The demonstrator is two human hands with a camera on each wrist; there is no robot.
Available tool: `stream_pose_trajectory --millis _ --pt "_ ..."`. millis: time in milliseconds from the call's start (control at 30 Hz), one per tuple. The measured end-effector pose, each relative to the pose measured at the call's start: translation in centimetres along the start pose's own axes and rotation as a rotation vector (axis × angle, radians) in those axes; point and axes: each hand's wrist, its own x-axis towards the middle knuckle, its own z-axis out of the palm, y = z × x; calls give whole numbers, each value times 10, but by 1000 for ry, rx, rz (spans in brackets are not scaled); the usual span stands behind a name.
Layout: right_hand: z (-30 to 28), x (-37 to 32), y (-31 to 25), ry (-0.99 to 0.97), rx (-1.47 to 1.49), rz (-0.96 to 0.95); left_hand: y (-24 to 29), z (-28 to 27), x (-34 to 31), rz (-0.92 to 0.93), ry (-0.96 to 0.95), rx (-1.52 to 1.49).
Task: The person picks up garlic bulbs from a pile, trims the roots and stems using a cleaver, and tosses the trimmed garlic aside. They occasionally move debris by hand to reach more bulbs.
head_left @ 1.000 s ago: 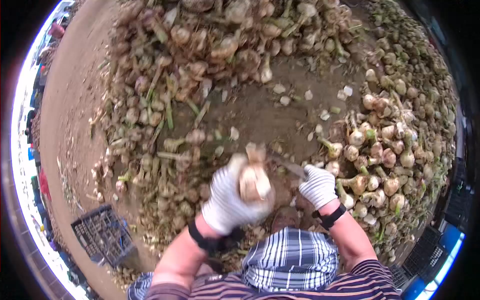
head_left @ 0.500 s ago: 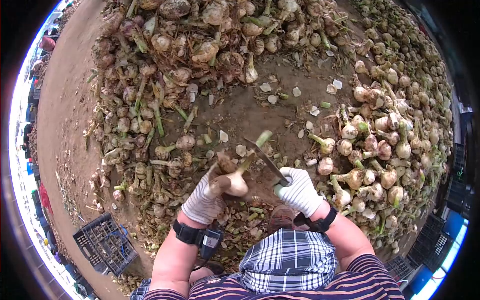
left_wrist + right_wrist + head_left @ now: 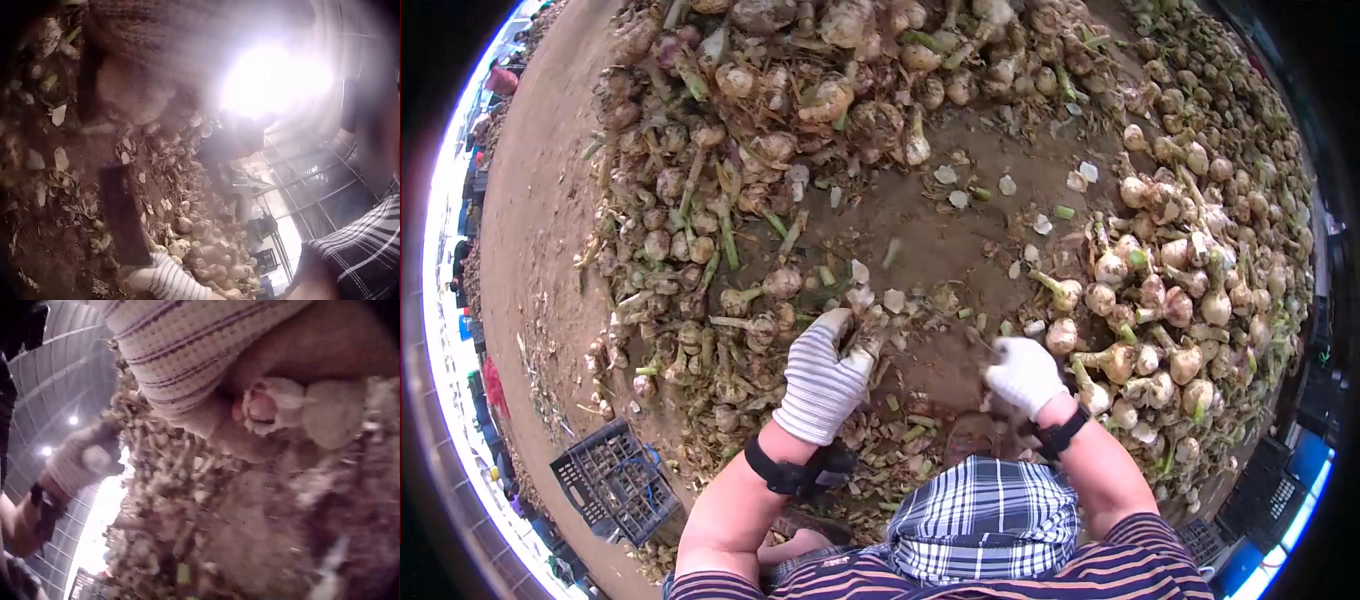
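My left hand [image 3: 825,378], in a striped white glove, is curled round a garlic bulb [image 3: 134,94]. In the head view the glove hides most of that bulb. My right hand [image 3: 1025,378] grips a knife, whose broad dark blade [image 3: 125,215] shows in the left wrist view, pointing away from the glove. From the head the knife is a faint blur. A torn glove tip bares a fingertip [image 3: 262,406] of the right hand. The two hands are apart, over ground strewn with trimmings.
A large heap of untrimmed garlic [image 3: 770,100] spreads ahead and left. Cleaner bulbs [image 3: 1170,300] pile up at the right. Pale skins and cut stem pieces [image 3: 915,430] litter the soil. A black crate [image 3: 615,480] stands at lower left, with more crates [image 3: 1255,505] at lower right.
The bulb's green stem, under the blade half a second ago, no longer shows on it; a blurred stem piece is above the left hand. The right hand has moved right, away from the bulb.
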Motion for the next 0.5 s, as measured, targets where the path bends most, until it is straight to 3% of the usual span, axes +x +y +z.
stream_pose_trajectory --millis 67,100,133,200,233,267,300,333,367,400,433,500 --pt "14 6 18 -47 75 105 26 10 11 62 -31 -66" --pt "20 5 17 -113 154 184 61 15 5 1 -331 -543" --pt "23 3 19 0 191 -38 95 19 -1 -196 -605 -964" --pt "31 0 21 225 195 -500 112 17 11 341 -733 -535" --pt "43 16 35 7 342 -95 115 6 27 582 -741 -325" --pt "33 10 21 96 515 46 107 -6 53 689 -615 27" --pt "25 13 24 41 547 78 89 -20 78 785 -471 376" --pt "31 19 43 81 578 77 65 -33 91 587 -370 1101" --pt "41 24 60 118 609 79 28 -55 100 588 -419 1523" --pt "30 18 54 136 503 67 -9 -72 116 472 -627 1563" --pt "34 19 57 162 468 97 -22 -85 120 475 -743 1729" --pt "31 16 47 131 476 128 -40 -98 122 445 -701 1659"
